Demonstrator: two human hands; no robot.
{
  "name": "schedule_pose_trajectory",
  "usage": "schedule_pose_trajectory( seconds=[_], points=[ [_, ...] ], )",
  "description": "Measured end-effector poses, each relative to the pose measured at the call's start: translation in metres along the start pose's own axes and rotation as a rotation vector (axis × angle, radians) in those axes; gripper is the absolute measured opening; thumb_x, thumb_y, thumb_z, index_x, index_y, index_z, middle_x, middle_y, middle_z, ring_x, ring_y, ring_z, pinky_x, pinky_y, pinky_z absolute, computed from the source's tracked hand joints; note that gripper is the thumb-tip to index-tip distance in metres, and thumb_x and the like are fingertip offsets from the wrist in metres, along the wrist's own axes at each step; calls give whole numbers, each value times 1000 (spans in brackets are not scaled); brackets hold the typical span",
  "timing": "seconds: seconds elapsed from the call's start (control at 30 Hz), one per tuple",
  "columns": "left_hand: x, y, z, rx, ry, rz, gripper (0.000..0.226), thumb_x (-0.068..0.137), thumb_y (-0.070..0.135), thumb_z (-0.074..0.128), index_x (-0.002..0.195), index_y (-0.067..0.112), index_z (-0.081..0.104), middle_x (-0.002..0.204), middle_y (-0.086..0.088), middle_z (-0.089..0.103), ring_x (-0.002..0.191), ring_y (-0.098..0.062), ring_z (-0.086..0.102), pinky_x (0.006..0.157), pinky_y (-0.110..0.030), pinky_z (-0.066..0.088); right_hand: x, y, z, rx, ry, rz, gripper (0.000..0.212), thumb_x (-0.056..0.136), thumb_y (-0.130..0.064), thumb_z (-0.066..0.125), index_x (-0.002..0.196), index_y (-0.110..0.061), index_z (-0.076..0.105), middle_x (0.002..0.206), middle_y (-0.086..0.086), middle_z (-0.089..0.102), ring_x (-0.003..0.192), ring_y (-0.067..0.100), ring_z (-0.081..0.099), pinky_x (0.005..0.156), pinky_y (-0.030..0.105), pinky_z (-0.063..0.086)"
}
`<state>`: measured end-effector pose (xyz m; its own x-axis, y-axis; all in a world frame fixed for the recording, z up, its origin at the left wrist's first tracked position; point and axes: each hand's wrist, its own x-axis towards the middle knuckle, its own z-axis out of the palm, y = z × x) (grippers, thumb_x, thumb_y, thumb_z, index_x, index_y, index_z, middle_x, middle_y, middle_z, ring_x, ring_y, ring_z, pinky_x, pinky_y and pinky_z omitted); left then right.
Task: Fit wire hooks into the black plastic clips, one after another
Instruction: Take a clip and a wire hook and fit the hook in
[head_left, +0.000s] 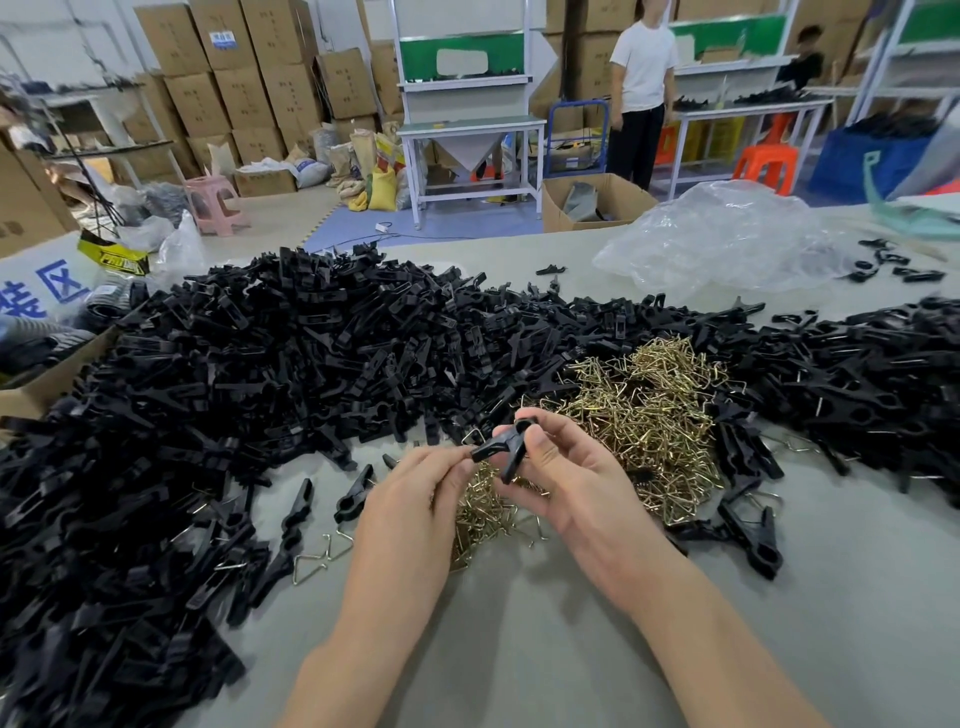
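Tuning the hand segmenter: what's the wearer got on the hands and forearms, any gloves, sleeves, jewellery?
Left hand and right hand: no gloves, no rings visible. Both forearms bare to the frame edge, no sleeves, watch or bands in view.

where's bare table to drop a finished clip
Bare table runs along the near edge around both forearms and right of the right hand. Crowded: black clip heap left and behind, wire hook pile beyond the held clip.
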<state>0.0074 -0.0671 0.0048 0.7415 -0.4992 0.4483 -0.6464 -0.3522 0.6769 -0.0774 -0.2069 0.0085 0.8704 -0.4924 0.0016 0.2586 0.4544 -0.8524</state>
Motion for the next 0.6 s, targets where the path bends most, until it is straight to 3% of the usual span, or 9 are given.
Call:
schedule_pose_trajectory(
  seconds=[0.13, 0.27, 0.37, 0.47, 0.6],
  points=[
    [2, 3, -1, -105, 39, -101, 21, 99, 28, 57, 108, 47, 62, 81, 30, 66, 76, 5, 63, 65, -10, 43, 0, -2, -1, 89, -30, 16, 19, 88, -21, 66, 106, -19, 73, 113, 14, 73, 101, 27, 72, 83, 37, 60],
    [6, 5, -5, -379, 4, -214, 24, 99, 19, 59, 116, 37, 59, 89, 15, 73, 81, -4, 67, 76, -14, 49, 2, -3, -1, 150, -12, 9, 27, 85, -17, 65, 112, -14, 67, 116, 12, 74, 98, 25, 73, 89, 42, 61],
    [8, 11, -5, -707, -67, -375, 15, 88, 20, 70, 103, 19, 69, 88, 4, 78, 76, -7, 67, 70, -15, 52, 2, -4, 0, 173, -9, -10, 27, 86, -15, 64, 113, -13, 65, 118, 13, 73, 99, 25, 72, 88, 39, 61],
    [6, 13, -2, -847, -144, -448, 25, 72, 34, 74, 93, 22, 79, 73, 4, 70, 67, -7, 60, 63, -17, 51, 1, -3, 0, 167, -19, -20, 28, 84, -14, 65, 112, -13, 66, 120, 12, 72, 102, 25, 72, 82, 32, 61],
    [7, 12, 0, -1015, -124, -514, 19, 84, 17, 66, 97, 12, 80, 71, -1, 66, 66, -6, 60, 61, -17, 52, 2, 0, 2, 66, -56, -92, 22, 84, -13, 66, 105, -18, 71, 123, 11, 71, 108, 27, 70, 85, 31, 59]
  ],
)
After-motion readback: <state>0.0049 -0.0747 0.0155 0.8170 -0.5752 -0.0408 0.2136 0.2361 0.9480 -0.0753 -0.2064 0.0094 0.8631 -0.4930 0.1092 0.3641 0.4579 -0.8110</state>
